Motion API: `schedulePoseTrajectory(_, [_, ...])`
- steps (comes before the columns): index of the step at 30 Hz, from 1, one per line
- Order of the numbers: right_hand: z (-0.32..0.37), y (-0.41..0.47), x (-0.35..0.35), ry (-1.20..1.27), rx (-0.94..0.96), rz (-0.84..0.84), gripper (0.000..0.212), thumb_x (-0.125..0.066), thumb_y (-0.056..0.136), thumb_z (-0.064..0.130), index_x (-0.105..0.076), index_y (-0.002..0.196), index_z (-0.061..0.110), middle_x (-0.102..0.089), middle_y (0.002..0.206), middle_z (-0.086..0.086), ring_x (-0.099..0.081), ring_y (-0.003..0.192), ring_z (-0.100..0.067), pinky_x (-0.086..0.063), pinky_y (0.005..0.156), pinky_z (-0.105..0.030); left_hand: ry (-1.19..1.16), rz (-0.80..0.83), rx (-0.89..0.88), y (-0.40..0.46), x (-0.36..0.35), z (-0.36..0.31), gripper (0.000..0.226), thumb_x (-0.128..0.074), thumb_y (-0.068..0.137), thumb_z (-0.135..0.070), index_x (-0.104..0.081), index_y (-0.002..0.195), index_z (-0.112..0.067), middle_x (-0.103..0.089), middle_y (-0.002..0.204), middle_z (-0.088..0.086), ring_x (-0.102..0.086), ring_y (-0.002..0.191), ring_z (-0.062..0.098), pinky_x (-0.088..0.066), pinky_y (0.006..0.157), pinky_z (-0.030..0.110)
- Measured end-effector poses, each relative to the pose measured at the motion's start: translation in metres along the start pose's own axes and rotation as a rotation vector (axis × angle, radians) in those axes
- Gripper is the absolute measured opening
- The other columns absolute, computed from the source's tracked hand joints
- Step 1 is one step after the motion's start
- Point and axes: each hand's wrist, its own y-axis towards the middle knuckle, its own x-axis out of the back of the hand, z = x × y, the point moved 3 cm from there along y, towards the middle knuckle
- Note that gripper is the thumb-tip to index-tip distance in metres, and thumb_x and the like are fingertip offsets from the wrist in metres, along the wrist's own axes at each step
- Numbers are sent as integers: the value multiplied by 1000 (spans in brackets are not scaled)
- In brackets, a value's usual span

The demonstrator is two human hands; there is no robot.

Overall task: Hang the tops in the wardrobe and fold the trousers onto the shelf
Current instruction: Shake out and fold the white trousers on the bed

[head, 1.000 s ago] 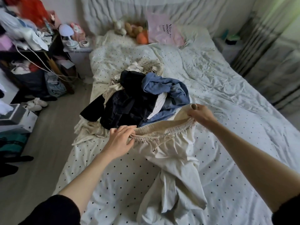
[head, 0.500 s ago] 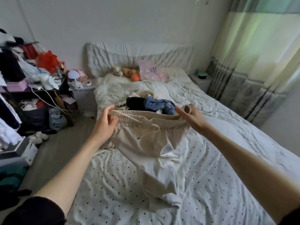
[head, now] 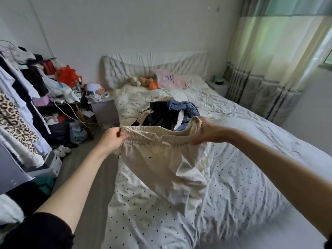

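Observation:
Cream trousers [head: 161,164] with an elastic drawstring waistband hang in the air over the bed's near left side. My left hand [head: 112,140] grips the left end of the waistband and my right hand [head: 206,131] grips the right end, stretching it out. The legs droop down onto the polka-dot duvet [head: 242,186]. Behind the trousers a pile of clothes [head: 170,114] lies mid-bed, with black and blue denim pieces on top.
A rail of hanging clothes [head: 19,112] lines the left edge. A cluttered desk [head: 59,97] and a bedside table with a lamp [head: 93,90] stand at the back left. Soft toys and a pink pillow [head: 168,79] lie by the headboard. Curtains [head: 280,69] cover the right.
Both hands have lifted the trousers off the bed by the waistband and pulled it wider. My view has risen to take in the wall and curtains.

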Motion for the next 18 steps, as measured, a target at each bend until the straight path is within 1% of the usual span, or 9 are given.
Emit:
schedulePoseTrajectory(2, [9,-15,5,-134,-27,-69,56,-78,74,10,-47,120,3,-59,109,-14,-56,95,-25,-50,82,-39,49,27,-10,-16,10,-3,9,-60,91,-10,-63,86,-3,-60,78,10,-53,76,21,-34,65,29])
schedulePoseTrajectory(3, [15,-24,9,-175,-10,-147,47,-77,75,11,-52,114,2,-61,105,-17,-56,90,-26,-49,80,-39,75,21,-14,-22,16,-5,12,-62,89,-11,-62,80,-4,-59,74,9,-53,74,22,-33,62,30])
schedulePoseTrajectory(5, [29,-46,17,-208,37,-310,29,-78,75,15,-59,90,0,-63,87,-15,-51,78,-23,-44,66,-30,119,-26,-25,-35,29,-11,17,-65,88,-16,-61,76,-4,-59,71,8,-56,75,25,-33,59,31])
schedulePoseTrajectory(7, [40,-66,23,-224,95,-451,29,-80,73,18,-53,67,10,-54,70,-4,-47,71,-20,-35,57,-25,145,-109,-66,-46,41,-22,18,-63,89,-20,-60,83,-3,-60,78,9,-59,83,30,-33,63,31])
schedulePoseTrajectory(8, [47,-81,24,-247,105,-521,31,-80,74,20,-51,64,11,-51,71,-2,-46,71,-20,-35,58,-28,147,-162,-103,-58,46,-30,18,-61,90,-21,-59,90,-3,-61,85,12,-59,89,32,-34,67,30])
schedulePoseTrajectory(10, [56,-101,24,-270,79,-665,29,-76,77,22,-56,68,4,-50,79,-5,-48,75,-22,-35,62,-32,115,-256,-154,-78,52,-41,25,-54,95,-23,-55,107,-2,-62,102,19,-57,99,35,-34,73,31])
schedulePoseTrajectory(12, [65,-124,20,-180,84,-764,32,-76,78,23,-56,71,-1,-52,76,-7,-48,71,-22,-31,59,-31,66,-322,-189,-107,56,-50,29,-47,98,-27,-48,116,-4,-61,110,22,-57,102,39,-34,73,32])
schedulePoseTrajectory(14, [69,-148,11,-117,97,-807,34,-76,77,25,-50,68,5,-54,73,-9,-46,67,-20,-30,57,-30,80,-308,-209,-137,58,-53,28,-43,98,-34,-45,115,-12,-63,103,17,-60,95,38,-36,70,33])
schedulePoseTrajectory(18, [72,-193,-11,-252,56,-755,35,-73,80,35,-49,71,11,-56,73,-7,-52,68,-23,-38,59,-33,203,-186,-291,-183,61,-61,21,-48,94,-42,-44,101,-22,-55,76,-3,-61,80,31,-35,59,33])
